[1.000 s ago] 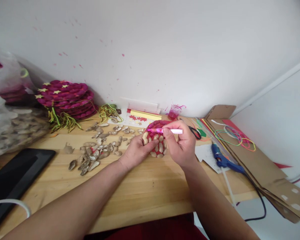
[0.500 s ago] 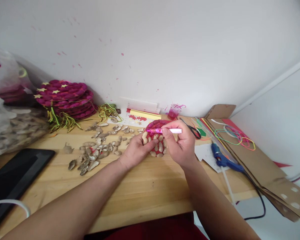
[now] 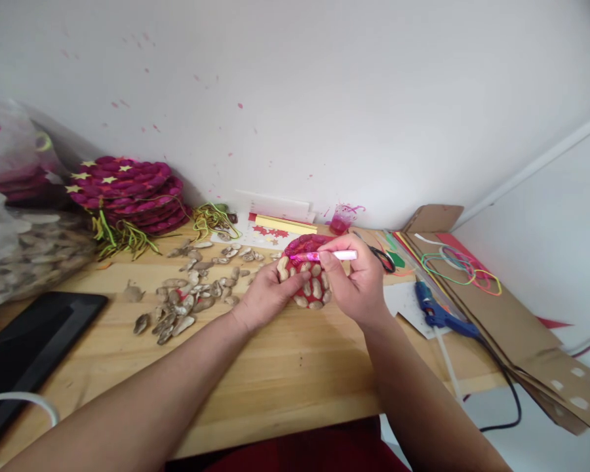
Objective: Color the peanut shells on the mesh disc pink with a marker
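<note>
A red disc covered with peanut shells [image 3: 316,287] is held up over the wooden table. Shells along its far part are coloured magenta, while the nearer ones are still pale tan. My left hand [image 3: 267,293] grips the disc's left side, thumb across the shells. My right hand [image 3: 356,278] is closed around a white marker [image 3: 345,255] with magenta smears on its front half. The marker lies nearly level and points left, its tip at the shells near the disc's upper left. Loose peanut shells [image 3: 196,298] are scattered to the left of my hands.
Magenta shell discs [image 3: 132,190] with yellow stars are stacked at the back left, beside a plastic bag of shells [image 3: 44,252]. A black tablet [image 3: 39,354] lies at left. On the right are a blue glue gun [image 3: 442,314], cardboard [image 3: 526,334] and a cup of magenta liquid [image 3: 341,223].
The disc has tilted or shifted very slightly in my left hand. Marker and right hand stay almost in the same place.
</note>
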Motion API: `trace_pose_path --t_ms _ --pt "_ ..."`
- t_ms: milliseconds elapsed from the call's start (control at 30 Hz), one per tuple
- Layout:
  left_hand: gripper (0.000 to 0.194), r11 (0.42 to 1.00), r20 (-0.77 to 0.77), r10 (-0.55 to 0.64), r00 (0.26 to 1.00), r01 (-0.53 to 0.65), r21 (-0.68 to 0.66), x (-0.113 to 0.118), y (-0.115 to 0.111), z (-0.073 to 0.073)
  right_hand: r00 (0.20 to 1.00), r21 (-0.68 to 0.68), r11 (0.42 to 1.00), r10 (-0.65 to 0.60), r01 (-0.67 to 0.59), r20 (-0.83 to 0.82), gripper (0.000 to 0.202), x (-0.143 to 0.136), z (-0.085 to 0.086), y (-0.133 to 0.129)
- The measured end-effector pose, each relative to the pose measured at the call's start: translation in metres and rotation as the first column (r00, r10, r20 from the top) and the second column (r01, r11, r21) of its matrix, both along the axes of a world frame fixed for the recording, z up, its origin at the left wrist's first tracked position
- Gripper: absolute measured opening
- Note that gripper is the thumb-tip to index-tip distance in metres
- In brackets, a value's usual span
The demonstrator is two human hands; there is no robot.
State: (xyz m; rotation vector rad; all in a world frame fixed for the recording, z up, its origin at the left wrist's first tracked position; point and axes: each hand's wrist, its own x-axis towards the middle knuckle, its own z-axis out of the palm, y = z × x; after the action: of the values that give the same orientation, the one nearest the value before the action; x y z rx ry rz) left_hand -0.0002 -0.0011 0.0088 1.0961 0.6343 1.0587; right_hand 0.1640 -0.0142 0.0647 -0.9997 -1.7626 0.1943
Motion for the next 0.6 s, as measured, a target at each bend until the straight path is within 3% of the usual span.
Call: trace_pose_path --t_ms 600 --pt "0.041 0.994 0.071 0.0 0.997 0.008 -0.106 0.0007 0.0002 -0.0017 0.998 0.053 0.997 -0.054 0.055 -0.025 0.003 -0.0008 -0.0021 0.0034"
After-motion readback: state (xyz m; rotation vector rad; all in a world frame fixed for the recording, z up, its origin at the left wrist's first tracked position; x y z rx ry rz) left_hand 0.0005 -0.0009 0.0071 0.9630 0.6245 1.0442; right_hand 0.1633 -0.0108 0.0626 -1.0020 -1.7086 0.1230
